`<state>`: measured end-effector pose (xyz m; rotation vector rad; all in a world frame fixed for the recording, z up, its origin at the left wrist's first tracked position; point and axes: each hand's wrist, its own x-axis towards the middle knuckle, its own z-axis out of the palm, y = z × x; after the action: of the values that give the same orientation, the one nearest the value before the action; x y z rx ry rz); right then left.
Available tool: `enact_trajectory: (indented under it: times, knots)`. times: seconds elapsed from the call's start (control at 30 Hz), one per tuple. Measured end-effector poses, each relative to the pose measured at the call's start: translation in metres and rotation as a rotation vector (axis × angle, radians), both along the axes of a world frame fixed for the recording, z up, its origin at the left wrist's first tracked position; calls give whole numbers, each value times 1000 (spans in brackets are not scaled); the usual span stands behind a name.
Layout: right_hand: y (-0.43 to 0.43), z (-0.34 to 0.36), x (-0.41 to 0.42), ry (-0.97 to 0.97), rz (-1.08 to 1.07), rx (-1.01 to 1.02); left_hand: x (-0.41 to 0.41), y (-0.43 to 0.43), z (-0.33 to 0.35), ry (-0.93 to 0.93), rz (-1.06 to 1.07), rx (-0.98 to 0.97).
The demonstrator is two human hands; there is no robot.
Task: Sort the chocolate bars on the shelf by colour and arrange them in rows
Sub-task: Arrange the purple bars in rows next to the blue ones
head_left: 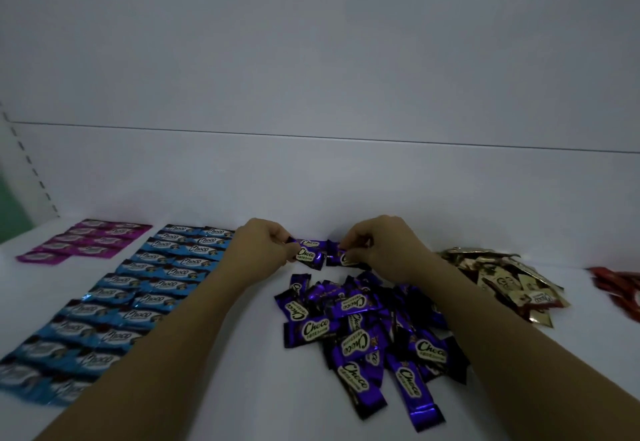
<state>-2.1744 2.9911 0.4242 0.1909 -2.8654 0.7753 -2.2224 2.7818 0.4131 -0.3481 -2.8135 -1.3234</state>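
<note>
Pretty dim shot, so detail's rough. The white shelf has blue chocolate bars in two rows on the left, cropped at the frame edge. There's a loose purple pile in the middle and a gold pile to its right. Blurry magenta bars sit far left, and the red bars are cut off on the right. Behind the purple pile, the left hand pinches a purple bar. The right hand pinches a second purple bar, mostly hidden by its fingers.
</note>
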Motion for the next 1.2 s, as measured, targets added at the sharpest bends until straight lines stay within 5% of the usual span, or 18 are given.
enact_trajectory:
  times: [0.23,0.47,1.2]
  knots:
    - [-5,3,4,44,-1,186,-4,-10,3,296,-110,-329]
    - [-7,0,7,-58,49,284,6,-2,2,241,-336,-530]
    - [-6,-9,0,-16,11,262,-9,6,-10,355,-268,-490]
